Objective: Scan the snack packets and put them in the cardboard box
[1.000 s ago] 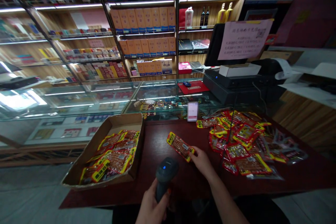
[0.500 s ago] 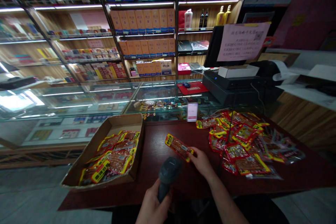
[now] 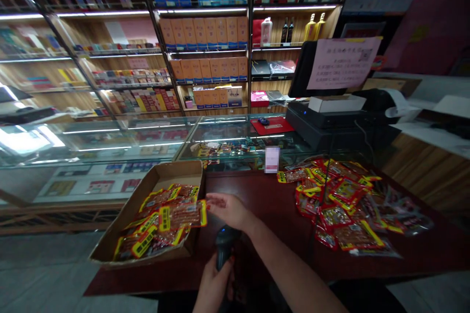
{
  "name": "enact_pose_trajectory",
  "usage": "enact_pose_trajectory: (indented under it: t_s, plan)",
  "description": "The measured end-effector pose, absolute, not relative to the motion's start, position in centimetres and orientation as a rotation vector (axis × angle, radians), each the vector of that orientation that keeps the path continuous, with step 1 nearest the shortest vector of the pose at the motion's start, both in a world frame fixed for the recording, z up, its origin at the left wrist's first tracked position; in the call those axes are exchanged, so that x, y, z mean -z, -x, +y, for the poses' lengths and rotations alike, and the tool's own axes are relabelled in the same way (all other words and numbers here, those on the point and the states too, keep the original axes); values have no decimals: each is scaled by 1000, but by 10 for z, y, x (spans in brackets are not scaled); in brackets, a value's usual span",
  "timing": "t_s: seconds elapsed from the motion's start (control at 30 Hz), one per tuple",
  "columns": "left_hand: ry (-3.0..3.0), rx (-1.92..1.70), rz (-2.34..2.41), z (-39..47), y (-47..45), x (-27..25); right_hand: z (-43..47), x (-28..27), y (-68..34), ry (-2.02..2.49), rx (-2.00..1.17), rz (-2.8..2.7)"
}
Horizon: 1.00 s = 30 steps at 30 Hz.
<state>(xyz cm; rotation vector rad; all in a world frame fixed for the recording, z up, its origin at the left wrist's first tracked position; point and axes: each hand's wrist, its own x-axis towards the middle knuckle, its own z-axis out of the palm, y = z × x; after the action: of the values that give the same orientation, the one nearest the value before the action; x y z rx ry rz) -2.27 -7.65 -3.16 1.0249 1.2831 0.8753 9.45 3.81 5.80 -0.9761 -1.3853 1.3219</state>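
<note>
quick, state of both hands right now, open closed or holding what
Left hand: closed around the handheld scanner.
Right hand: at one end of a snack packet above the cardboard box; whether it grips cannot be told.

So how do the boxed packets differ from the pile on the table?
The boxed packets lie within cardboard walls; the table pile lies loose on the tabletop. The boxed packets look fairly alike; the table pile is more mixed, with clear plastic at its right edge. Both include yellow-ended packets of brown strips.
</note>
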Motion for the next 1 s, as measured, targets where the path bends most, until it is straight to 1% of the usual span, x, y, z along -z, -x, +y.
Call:
enact_pose_trajectory:
  t_s: [0.1, 0.17, 0.23, 0.27, 0.33, 0.43, 0.5, 0.6, 0.7, 0.87, 1.0]
  plan:
    - [-1020, -842, 1289, -75, 22, 26, 42, -51, -129, 1306, -934, -1548]
    - [-1019, -812, 1304, -74, 21, 17, 39, -42, -176, 1674, -568, -1644]
    - [-1021, -788, 1322, -73, 19, 8, 36, -31, -227, 2107, -190, -1616]
    - [-1020, -782, 1331, -73, 19, 5, 35, -26, -250, 2287, -55, -1568]
    - [-1017, -779, 1337, -73, 18, 4, 38, -16, -289, 2517, 92, -1501]
    - [-1008, -789, 1327, -73, 18, 12, 49, -11, -322, 2632, 123, -1530]
    - [-1004, -804, 1334, -73, 18, 18, 54, -13, -326, 2660, 112, -1586]
    - [-1006, -812, 1345, -73, 18, 19, 44, -14, -304, 2645, 166, -1699]
    - [-1017, -801, 1335, -75, 19, 10, 11, -8, -258, 2499, 195, -1832]
    - [-1033, -785, 1315, -75, 19, -2, -43, 1, -206, 2211, 21, -1890]
    - [-1012, -792, 1329, -75, 19, -1, -48, -3, -222, 2260, -133, -1680]
